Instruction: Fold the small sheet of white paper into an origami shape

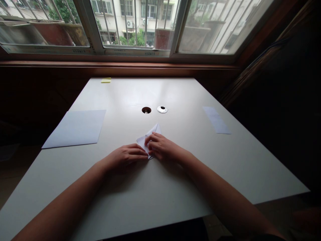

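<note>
A small sheet of white folded paper point(141, 140) lies near the middle of the white table, with one pointed corner facing the window. My right hand point(160, 146) covers its right side, fingers bent and pressed down on the folds. From the left, my left hand point(127, 154) reaches the paper's near corner, its fingers close together and their tips on the edge. Both thumbs are mostly hidden, and so is much of the paper under my fingers.
On the table point(120, 207) are a stack of white paper point(77, 129) at left, a paper strip point(217, 120) at right and yellow sticky notes point(106, 80) at the far edge. A round cable hole point(146, 110) sits beside its loose cover point(162, 109). Behind stands a window point(135, 23).
</note>
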Tool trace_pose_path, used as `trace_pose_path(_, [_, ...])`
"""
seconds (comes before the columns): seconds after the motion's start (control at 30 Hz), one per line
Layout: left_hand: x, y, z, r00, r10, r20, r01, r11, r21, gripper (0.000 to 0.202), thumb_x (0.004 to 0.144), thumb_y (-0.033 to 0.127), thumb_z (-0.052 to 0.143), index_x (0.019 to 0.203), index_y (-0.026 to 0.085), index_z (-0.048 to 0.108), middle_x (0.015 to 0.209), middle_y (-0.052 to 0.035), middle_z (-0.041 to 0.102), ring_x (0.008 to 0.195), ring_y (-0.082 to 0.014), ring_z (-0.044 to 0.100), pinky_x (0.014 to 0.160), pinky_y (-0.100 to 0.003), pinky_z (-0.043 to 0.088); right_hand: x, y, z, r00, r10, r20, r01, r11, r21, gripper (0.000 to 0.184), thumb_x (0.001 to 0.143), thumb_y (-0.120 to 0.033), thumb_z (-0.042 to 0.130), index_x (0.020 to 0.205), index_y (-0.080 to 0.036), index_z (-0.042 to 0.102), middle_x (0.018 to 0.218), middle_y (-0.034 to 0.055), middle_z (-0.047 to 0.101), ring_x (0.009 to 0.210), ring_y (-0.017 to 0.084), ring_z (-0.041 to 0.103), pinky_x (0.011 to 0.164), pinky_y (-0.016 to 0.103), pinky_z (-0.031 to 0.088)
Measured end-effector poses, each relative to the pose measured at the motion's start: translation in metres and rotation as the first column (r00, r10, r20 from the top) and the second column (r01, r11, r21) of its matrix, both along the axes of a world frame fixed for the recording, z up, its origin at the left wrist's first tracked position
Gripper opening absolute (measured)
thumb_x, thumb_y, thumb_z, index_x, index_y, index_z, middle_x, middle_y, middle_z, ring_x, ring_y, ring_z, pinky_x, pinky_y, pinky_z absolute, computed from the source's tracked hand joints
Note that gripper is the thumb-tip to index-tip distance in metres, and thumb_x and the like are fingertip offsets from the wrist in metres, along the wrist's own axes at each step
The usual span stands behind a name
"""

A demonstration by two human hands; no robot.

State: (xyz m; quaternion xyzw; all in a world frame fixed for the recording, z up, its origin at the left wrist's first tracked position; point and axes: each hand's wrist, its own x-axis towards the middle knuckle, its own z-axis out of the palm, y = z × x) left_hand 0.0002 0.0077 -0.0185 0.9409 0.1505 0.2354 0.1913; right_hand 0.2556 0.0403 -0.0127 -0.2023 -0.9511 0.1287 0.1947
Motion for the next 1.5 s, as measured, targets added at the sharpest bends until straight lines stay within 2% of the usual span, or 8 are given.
trace_pose_path(0.17, [0.004, -0.002, 0.006, 0.999, 0.001, -0.037, 0.001, 0.999, 0.051, 0.042, 0.096, 0.015, 0.05, 0.138, 0.023, 0.055, 0.125, -0.0104, 0.067, 0.118, -0.0216, 0.06, 0.101, -0.037, 0.053, 0.0, 0.001, -0.002, 1.0, 0.006, -0.012, -0.006, 1.0, 0.012, 0.002, 0.086, -0.017, 0.063, 0.088, -0.019, 0.062, 0.11, 0.0095, 0.065, 0.102, 0.022, 0.056, 0.1, 0.043, 0.045])
trace_pose_path(0.33, [0.006, -0.003, 0.012, 0.999, -0.021, -0.025, 0.023, 0.997, 0.077, 0.037, 0.097, 0.017, 0.051, 0.132, 0.022, 0.06, 0.117, -0.0105, 0.07, 0.117, -0.0209, 0.062, 0.1, -0.035, 0.054, -0.001, 0.001, 0.0, 1.0, -0.001, 0.004, 0.001, 1.0, -0.004, 0.001, 0.087, -0.018, 0.063, 0.088, -0.018, 0.063, 0.111, 0.0102, 0.065, 0.107, 0.023, 0.054, 0.099, 0.042, 0.045])
trace_pose_path(0.6, [0.006, -0.003, 0.008, 0.998, -0.009, -0.057, 0.017, 0.992, 0.127, 0.041, 0.097, 0.015, 0.049, 0.137, 0.022, 0.056, 0.119, -0.0106, 0.069, 0.113, -0.0218, 0.062, 0.097, -0.037, 0.054, 0.0, 0.0, -0.002, 1.0, -0.008, 0.003, 0.008, 1.0, -0.013, 0.002, 0.089, -0.019, 0.061, 0.09, -0.019, 0.063, 0.113, 0.0095, 0.064, 0.11, 0.024, 0.052, 0.099, 0.042, 0.045])
trace_pose_path(0.83, [0.009, -0.004, 0.006, 0.996, -0.007, -0.089, 0.021, 0.988, 0.152, 0.039, 0.097, 0.015, 0.048, 0.134, 0.019, 0.058, 0.115, -0.0114, 0.069, 0.113, -0.0222, 0.061, 0.1, -0.038, 0.053, 0.001, -0.001, 0.0, 1.0, -0.018, 0.011, 0.019, 0.999, -0.031, 0.003, 0.089, -0.018, 0.061, 0.091, -0.018, 0.063, 0.114, 0.0097, 0.063, 0.111, 0.024, 0.052, 0.099, 0.042, 0.046])
trace_pose_path(1.17, [0.013, -0.005, 0.014, 0.997, 0.0, -0.074, 0.006, 0.996, 0.084, 0.033, 0.097, 0.018, 0.053, 0.127, 0.022, 0.064, 0.11, -0.0095, 0.07, 0.111, -0.0208, 0.062, 0.099, -0.034, 0.053, 0.001, -0.001, 0.003, 1.0, -0.012, -0.007, 0.012, 0.998, -0.056, 0.004, 0.088, -0.016, 0.061, 0.091, -0.018, 0.063, 0.114, 0.0098, 0.063, 0.11, 0.024, 0.052, 0.098, 0.043, 0.047])
trace_pose_path(1.37, [0.008, -0.003, 0.012, 0.999, -0.039, -0.035, 0.039, 0.999, 0.003, 0.032, 0.095, 0.017, 0.055, 0.125, 0.024, 0.066, 0.116, -0.0092, 0.07, 0.116, -0.0206, 0.061, 0.1, -0.034, 0.052, 0.001, -0.001, 0.001, 1.0, -0.013, -0.026, 0.011, 0.997, -0.071, 0.003, 0.088, -0.018, 0.063, 0.091, -0.019, 0.064, 0.115, 0.009, 0.063, 0.111, 0.025, 0.051, 0.1, 0.043, 0.046])
trace_pose_path(1.5, [0.003, -0.001, 0.009, 0.998, -0.068, 0.01, 0.069, 0.995, -0.075, 0.035, 0.094, 0.014, 0.052, 0.127, 0.021, 0.063, 0.121, -0.0108, 0.069, 0.121, -0.0228, 0.06, 0.102, -0.037, 0.052, 0.001, 0.0, 0.001, 1.0, -0.021, -0.023, 0.019, 0.997, -0.079, 0.001, 0.088, -0.02, 0.064, 0.089, -0.019, 0.064, 0.113, 0.0092, 0.064, 0.109, 0.025, 0.052, 0.099, 0.043, 0.046])
